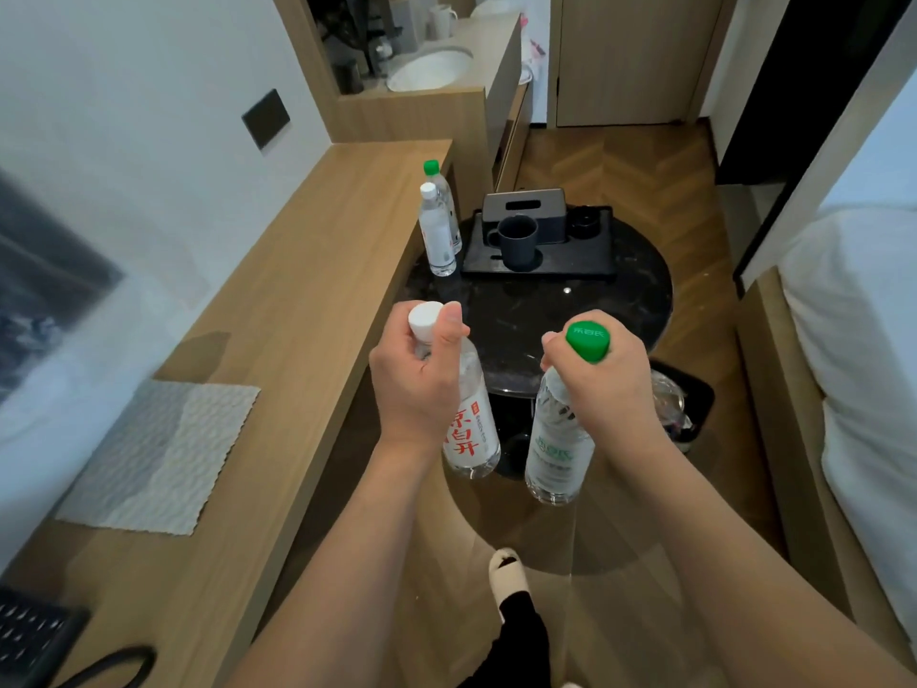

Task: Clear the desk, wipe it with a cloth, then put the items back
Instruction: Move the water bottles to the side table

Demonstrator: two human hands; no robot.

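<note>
Left hand (422,374) grips white-capped bottle (471,429) by the neck; right hand (603,384) grips green-capped bottle (558,449) likewise. Both hang upright, off the counter (307,270), which lies left; left hand nearer. Direction of carry unclear.

White cap, green cap: two clear bottles in bare hands above pale oak and black stone.

Above the left hand (422,374) fingers sits a white cap; below them the clear bottle (471,429) carries red characters on a white label. Over the right hand (605,379) fingers a bright green cap tops a second bottle (558,449), clear, with a white label printed green. Beyond the fingers, two more clear bottles (439,230), one capped white, one green, stand on a glossy black round table (620,310) beside a black tray (590,265) and dark grey mug (518,243). Left of the fingers, a grey-and-white waffle-textured cloth (159,456) lies on a light wood-grain desk (307,300). Herringbone brown floor (645,176) beyond.
</note>
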